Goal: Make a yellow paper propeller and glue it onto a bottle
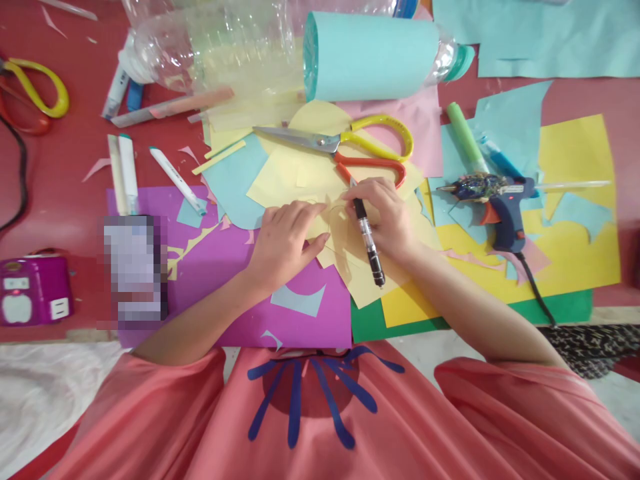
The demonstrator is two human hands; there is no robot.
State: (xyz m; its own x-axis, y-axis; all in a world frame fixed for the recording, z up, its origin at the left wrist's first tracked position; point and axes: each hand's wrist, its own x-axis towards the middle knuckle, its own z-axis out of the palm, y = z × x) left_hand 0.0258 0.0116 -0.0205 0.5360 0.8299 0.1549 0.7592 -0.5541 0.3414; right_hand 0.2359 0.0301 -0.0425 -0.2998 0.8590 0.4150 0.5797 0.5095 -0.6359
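My left hand point(287, 243) lies with its fingers stretched out over pale yellow paper point(367, 283), some fingertips at a faint curved line on it. In my right hand point(383, 217) is a black marker pen point(367, 237) with a clear middle section, slanting back toward me. Its far end points at the scissors' handles. My right thumb is mostly hidden behind the pen. Just beyond both hands, scissors point(327, 141) with one yellow and one red handle rest on the yellow paper. Purple paper point(305, 320) is under my left forearm.
A bottle wrapped in light blue paper point(370, 57) lies at the back, beside clear plastic bottles point(215, 43). To the right is a glue gun point(507, 200) with a cord. Markers point(177, 180), a phone point(135, 270) and a purple box point(35, 290) are at left.
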